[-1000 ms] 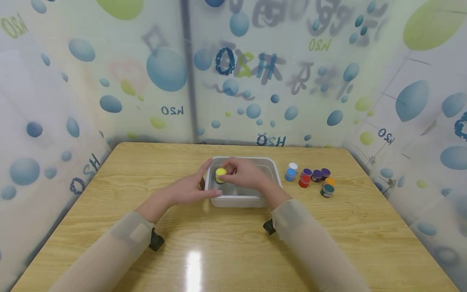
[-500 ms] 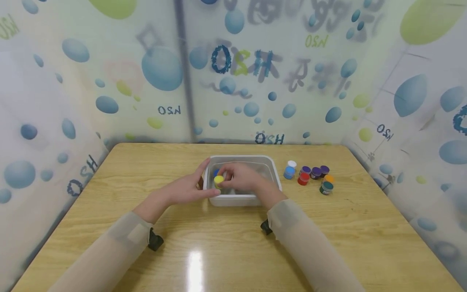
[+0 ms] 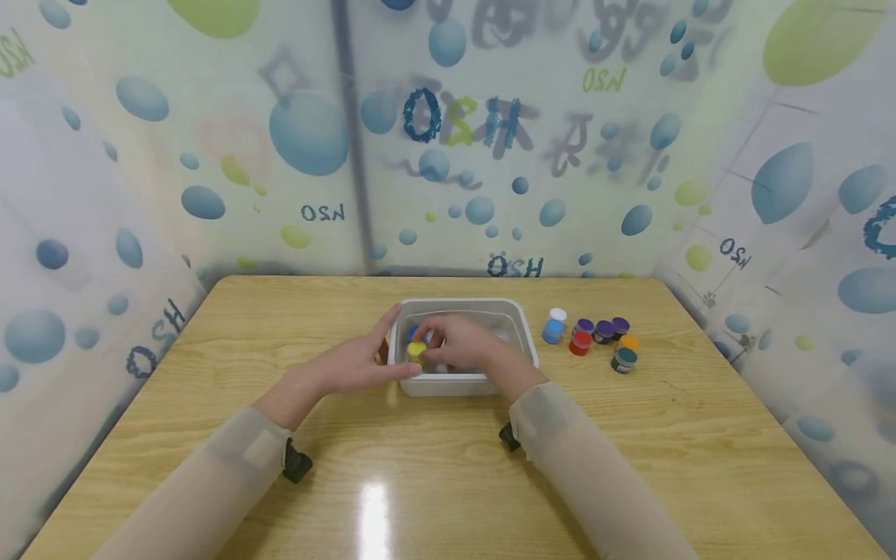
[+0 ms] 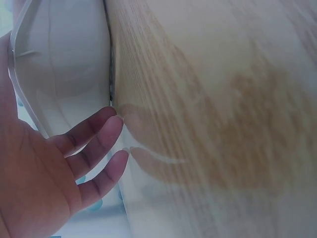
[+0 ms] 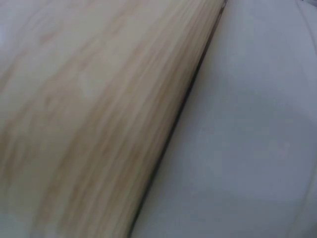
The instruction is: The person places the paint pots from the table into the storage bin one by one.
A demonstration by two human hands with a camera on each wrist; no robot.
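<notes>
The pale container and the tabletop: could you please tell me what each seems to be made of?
Pale container: probably plastic, smooth and slightly glossy; its walls are evenly off-white with rounded corners. Tabletop: wood or wood-look laminate, I can't tell which, with a glossy finish; grain lines show and bright light reflects off it.

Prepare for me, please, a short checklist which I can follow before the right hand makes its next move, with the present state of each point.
1. Left hand is at the left side of the tray: ok.
2. Right hand holds the yellow jar over or inside the tray: ok.
3. Yellow jar rests on the tray bottom: cannot tell, the contact is hidden.
4. Blue thing behind the yellow jar is fully visible: not ok, partly covered.
5. Red jar and green jar stand apart from the tray: ok.
6. Right wrist camera shows the fingers: not ok.
</notes>
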